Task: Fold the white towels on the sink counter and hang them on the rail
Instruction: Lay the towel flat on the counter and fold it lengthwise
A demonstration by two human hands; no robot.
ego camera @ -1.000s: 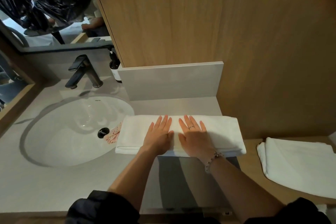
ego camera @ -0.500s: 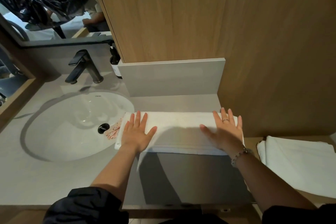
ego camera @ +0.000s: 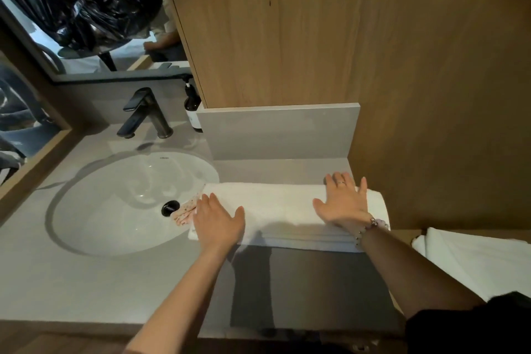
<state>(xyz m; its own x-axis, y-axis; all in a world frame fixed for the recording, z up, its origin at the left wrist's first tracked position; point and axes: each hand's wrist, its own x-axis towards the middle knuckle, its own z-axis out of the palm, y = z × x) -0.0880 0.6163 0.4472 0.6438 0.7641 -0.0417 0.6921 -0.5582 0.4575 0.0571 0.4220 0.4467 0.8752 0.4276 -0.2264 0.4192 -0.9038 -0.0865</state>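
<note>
A white towel, folded into a long narrow strip, lies on the grey sink counter to the right of the basin. My left hand lies flat on its left end, fingers apart. My right hand lies flat on its right end, also spread, with a ring and a bead bracelet. Neither hand grips the cloth. A second folded white towel rests on the lower wooden surface at the right. No rail is in view.
A white oval basin with a black drain plug and a pink-speckled cloth sits left of the towel. A black faucet and dark soap bottle stand behind. A wood panel wall rises behind the counter.
My hands slid apart from the middle of the towel to its two ends, pressing it flat. The towel stayed in place.
</note>
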